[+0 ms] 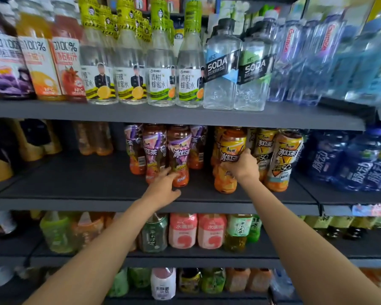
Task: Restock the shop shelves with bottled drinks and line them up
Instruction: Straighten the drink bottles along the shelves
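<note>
Hands reach onto the middle shelf [97,188] of a shop rack: the right hand [243,166] has its grip wrapped round a yellow-labelled iced tea bottle [229,155], standing upright at the front beside more of its kind [282,159]. The left hand [163,188] lies with a loose, wide grip, fingertips at the base of a purple-labelled tea bottle [178,155]. Soda bottles [221,64] line the shelf above
</note>
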Demonstrator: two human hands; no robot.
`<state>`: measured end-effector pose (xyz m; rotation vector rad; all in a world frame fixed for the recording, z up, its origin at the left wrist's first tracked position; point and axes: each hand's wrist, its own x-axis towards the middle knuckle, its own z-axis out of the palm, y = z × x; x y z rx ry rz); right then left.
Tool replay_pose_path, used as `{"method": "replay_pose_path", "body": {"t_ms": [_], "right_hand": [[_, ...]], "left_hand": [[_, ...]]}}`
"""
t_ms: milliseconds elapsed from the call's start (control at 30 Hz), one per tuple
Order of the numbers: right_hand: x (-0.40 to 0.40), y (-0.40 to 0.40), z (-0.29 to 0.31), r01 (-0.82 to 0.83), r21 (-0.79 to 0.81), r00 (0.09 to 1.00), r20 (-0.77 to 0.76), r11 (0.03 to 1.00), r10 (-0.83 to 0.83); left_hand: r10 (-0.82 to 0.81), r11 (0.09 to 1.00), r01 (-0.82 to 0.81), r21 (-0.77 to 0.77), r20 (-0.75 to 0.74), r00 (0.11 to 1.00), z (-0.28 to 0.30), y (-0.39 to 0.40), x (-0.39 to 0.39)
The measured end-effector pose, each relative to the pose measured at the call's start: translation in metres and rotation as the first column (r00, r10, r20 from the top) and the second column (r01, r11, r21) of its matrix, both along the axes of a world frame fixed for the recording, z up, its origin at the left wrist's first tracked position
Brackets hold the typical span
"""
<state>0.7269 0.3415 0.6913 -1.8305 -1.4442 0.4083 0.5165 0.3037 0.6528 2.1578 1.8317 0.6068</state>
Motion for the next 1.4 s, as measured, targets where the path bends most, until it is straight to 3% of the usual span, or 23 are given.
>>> {"method": "replay_pose_path", "body": {"t_ms": [167,300,367,433,567,633,733,800,833,933,1067,1200,1267,1400], "right_hand": [[-0.011,0.000,-0.018,0.052,0.105,0.999,-0.013,0.993,-0.051],[-0.041,-0.022,-0.045,0.109,0.452,0.993,-0.012,0.885,-0.117],[-0.073,-0.039,-0.050,0.010,0.607,0.997,0.051,0.794,-0.052],[-0.116,-0.053,-0.048,-0.202,0.634,0.979,0.159,0.747,0.130],[-0.218,-0.078,-0.045,-0.548,0.512,0.836,0.314,0.662,0.449],[-0.274,-0.097,-0.053,-0.699,0.344,0.715,0.370,0.627,0.594],[-0.365,-0.134,-0.080,-0.873,-0.120,0.376,0.453,0.473,0.808],[-0.428,-0.167,-0.103,-0.886,-0.361,0.147,0.376,0.291,0.915],[-0.459,-0.184,-0.116,-0.875,-0.429,0.080,0.325,0.223,0.942],[-0.547,-0.229,-0.158,-0.840,-0.534,0.005,0.163,0.092,0.987],[-0.634,-0.285,-0.200,-0.713,-0.701,-0.086,0.079,-0.006,0.993],[-0.700,-0.311,-0.232,-0.620,-0.783,-0.183,0.087,-0.046,0.979],[-0.738,-0.322,-0.237,-0.586,-0.808,-0.189,0.070,-0.056,0.979],[-0.825,-0.341,-0.268,-0.580,-0.809,-0.202,0.026,-0.099,0.979]], "left_hand": [[-0.053,0.998,0.053,0.037,0.006,0.999,-0.001,-0.003,0.003],[-0.050,0.985,0.040,0.166,0.057,0.997,-0.008,-0.017,-0.015],[-0.011,0.976,-0.012,0.218,0.104,0.995,-0.015,-0.026,-0.036],[0.046,0.964,-0.090,0.250,0.175,0.983,-0.021,-0.040,-0.064],[0.260,0.929,-0.320,0.185,0.289,0.921,-0.042,-0.092,-0.145],[0.373,0.913,-0.403,0.066,0.269,0.888,-0.065,-0.130,-0.198],[0.507,0.861,-0.481,-0.169,0.188,0.841,-0.104,-0.204,-0.282],[0.567,0.798,-0.515,-0.312,0.104,0.817,-0.128,-0.266,-0.337],[0.598,0.760,-0.531,-0.375,0.085,0.797,-0.141,-0.299,-0.365],[0.680,0.651,-0.549,-0.525,0.082,0.729,-0.187,-0.396,-0.448],[0.718,0.452,-0.557,-0.696,-0.086,0.690,-0.224,-0.512,-0.535],[0.787,0.280,-0.646,-0.710,-0.216,0.578,-0.242,-0.595,-0.615],[0.825,0.222,-0.679,-0.700,-0.237,0.514,-0.246,-0.615,-0.651],[0.886,0.183,-0.718,-0.671,-0.205,0.417,-0.253,-0.615,-0.717]]}}
